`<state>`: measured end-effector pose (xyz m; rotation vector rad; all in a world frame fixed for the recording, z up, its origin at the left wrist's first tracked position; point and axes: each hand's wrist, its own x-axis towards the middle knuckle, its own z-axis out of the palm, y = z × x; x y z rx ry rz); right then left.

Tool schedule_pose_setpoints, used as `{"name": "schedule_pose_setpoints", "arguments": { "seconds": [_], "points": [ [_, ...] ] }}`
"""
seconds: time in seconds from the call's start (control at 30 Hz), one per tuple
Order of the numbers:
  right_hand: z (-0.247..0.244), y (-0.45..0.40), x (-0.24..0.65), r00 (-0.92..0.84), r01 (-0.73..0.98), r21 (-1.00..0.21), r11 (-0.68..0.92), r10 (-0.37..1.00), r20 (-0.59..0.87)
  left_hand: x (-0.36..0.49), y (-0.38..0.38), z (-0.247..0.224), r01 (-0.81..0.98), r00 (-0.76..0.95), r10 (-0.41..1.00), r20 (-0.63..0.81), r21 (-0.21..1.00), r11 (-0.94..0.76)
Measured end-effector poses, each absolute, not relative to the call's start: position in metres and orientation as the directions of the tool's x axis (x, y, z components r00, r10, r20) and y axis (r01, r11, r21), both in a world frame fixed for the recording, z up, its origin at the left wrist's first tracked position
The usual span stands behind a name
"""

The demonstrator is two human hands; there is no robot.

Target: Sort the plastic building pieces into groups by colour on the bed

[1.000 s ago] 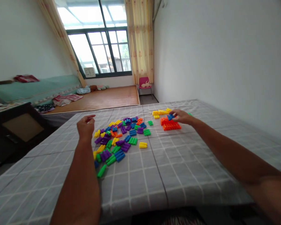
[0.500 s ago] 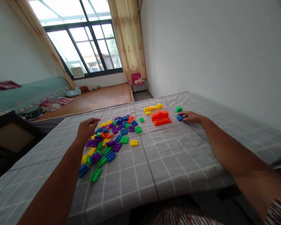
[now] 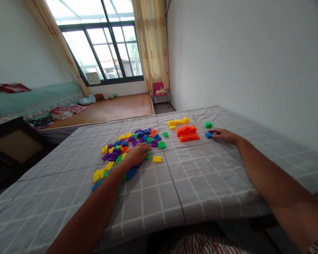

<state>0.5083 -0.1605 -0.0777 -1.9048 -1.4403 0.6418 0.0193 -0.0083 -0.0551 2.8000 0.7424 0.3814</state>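
My left hand (image 3: pixel 137 153) is over the right part of a loose pile of plastic building blocks, its fingers slightly bent and apart. A green block (image 3: pixel 148 156) shows just under its fingertips; whether they touch is unclear. Purple blocks (image 3: pixel 113 154) and yellow blocks (image 3: pixel 98 174) lie to the left, some hidden by my hand and forearm. On the table's right side, my right hand (image 3: pixel 224 135) has its fingers closed on a small blue block (image 3: pixel 208 134) resting on the cloth. Behind that block sits a green block stack (image 3: pixel 208 124).
An orange block assembly (image 3: pixel 187 133) stands mid-table, with a yellow joined row (image 3: pixel 178 122) behind it. A single yellow block (image 3: pixel 157 159) lies right of the pile. The table wears a grey checked cloth (image 3: pixel 201 183). A white wall (image 3: pixel 243 63) rises along the right.
My left hand has moved right, from the pile's left edge to over its right part. My right hand stays at the blue block. The view has shifted slightly.
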Motion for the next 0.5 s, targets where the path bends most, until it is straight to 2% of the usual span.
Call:
{"name": "schedule_pose_setpoints", "arguments": {
  "seconds": [0.1, 0.17, 0.23, 0.33, 0.43, 0.5],
  "points": [
    [-0.084, -0.159, 0.512, 0.428, 0.659, -0.717, -0.228, 0.897, 0.109, 0.008, -0.006, -0.048, 0.464, 0.801, 0.540, 0.258, 0.304, -0.832],
    [-0.080, -0.154, 0.507, 0.536, 0.698, -0.676, -0.236, 0.798, 0.275, -0.004, 0.000, -0.037, 0.499, 0.738, 0.592, 0.323, 0.329, -0.802],
    [-0.068, -0.146, 0.491, 0.532, 0.758, -0.626, -0.182, 0.728, 0.433, -0.020, 0.008, -0.027, 0.539, 0.655, 0.653, 0.381, 0.369, -0.757],
    [-0.042, -0.129, 0.439, 0.336, 0.833, -0.553, 0.009, 0.785, 0.520, -0.049, 0.025, -0.017, 0.583, 0.498, 0.744, 0.446, 0.462, -0.668],
    [-0.029, -0.103, 0.370, 0.012, 0.864, -0.448, 0.232, 0.878, 0.479, -0.078, 0.043, -0.021, 0.616, 0.309, 0.813, 0.493, 0.548, -0.566],
    [-0.033, -0.081, 0.325, -0.172, 0.855, -0.372, 0.363, 0.873, 0.456, -0.094, 0.054, -0.030, 0.641, 0.208, 0.835, 0.509, 0.574, -0.510]
  ]
}}
